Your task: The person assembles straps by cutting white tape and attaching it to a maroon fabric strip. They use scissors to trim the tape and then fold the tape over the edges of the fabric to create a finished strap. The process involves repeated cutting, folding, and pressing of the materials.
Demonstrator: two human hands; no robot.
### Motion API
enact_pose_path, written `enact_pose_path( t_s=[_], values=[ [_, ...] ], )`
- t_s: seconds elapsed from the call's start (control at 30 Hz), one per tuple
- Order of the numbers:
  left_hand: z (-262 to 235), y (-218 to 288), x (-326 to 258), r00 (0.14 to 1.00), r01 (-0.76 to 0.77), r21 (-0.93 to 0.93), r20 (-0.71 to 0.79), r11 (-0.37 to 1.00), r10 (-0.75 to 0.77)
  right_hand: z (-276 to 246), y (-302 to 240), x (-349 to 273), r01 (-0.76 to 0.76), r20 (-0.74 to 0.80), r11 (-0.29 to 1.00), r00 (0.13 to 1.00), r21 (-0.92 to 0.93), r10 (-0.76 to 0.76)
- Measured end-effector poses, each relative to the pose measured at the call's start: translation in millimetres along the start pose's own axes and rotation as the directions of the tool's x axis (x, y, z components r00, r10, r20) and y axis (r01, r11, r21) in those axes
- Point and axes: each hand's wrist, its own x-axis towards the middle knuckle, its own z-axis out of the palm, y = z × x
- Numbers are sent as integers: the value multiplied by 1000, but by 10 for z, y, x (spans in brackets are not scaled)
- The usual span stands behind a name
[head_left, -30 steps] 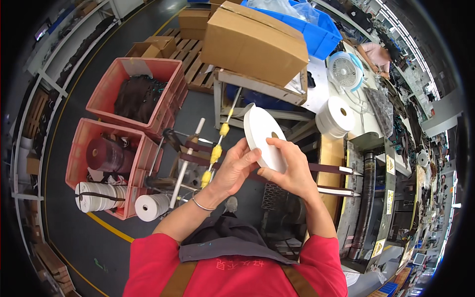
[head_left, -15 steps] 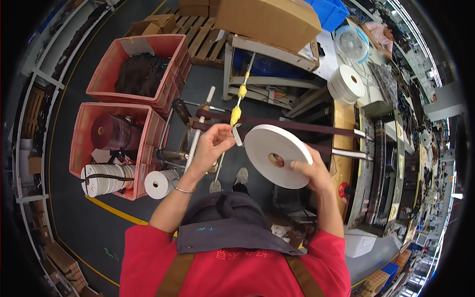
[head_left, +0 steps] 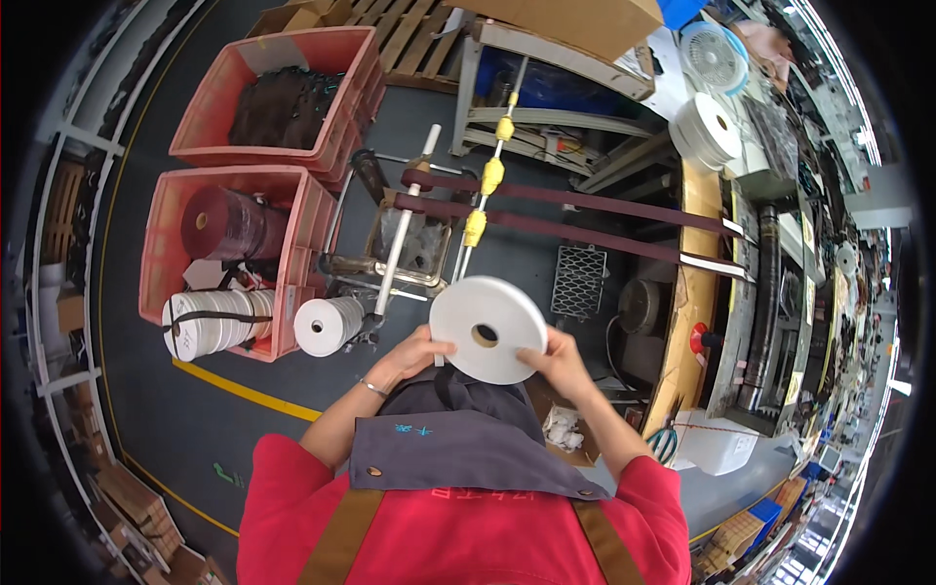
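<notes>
Holding roll (head_left: 487, 306) between left hand (head_left: 416, 354) and right hand (head_left: 563, 365).

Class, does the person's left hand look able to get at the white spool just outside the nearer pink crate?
Probably not at once: the left hand holds the flat white roll, though the white spool looks largely uncovered.

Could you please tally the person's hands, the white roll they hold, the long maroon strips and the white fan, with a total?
Hands: 2
Held white roll: 1
Long maroon strips: 2
White fan: 1
Total: 6
</notes>
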Motion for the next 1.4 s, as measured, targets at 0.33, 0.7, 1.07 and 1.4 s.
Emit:
enact_pose_path(
  t_s=[0.33, 0.7, 1.07, 1.4],
  values=[
    [-659, -142, 323, 953, 64, 196, -302, 979, -2, 272, 20, 599, 330, 207, 658, 943, -677, -260],
    [-442, 695, 952, 823, 178, 554, -537, 814, 185, -132, -352, 1304, 324, 168, 592, 937, -738, -305],
    [-556, 1052, 1436, 833, 44, 447, -510, 893, 214, -366, -669, 1897, 341, 197, 542, 931, -769, -307],
    [-542, 1491, 1985, 814, -3, 565, -478, 825, 331, -745, -1019, 2362, 409, 223, 496, 893, -766, -391]
  ],
)
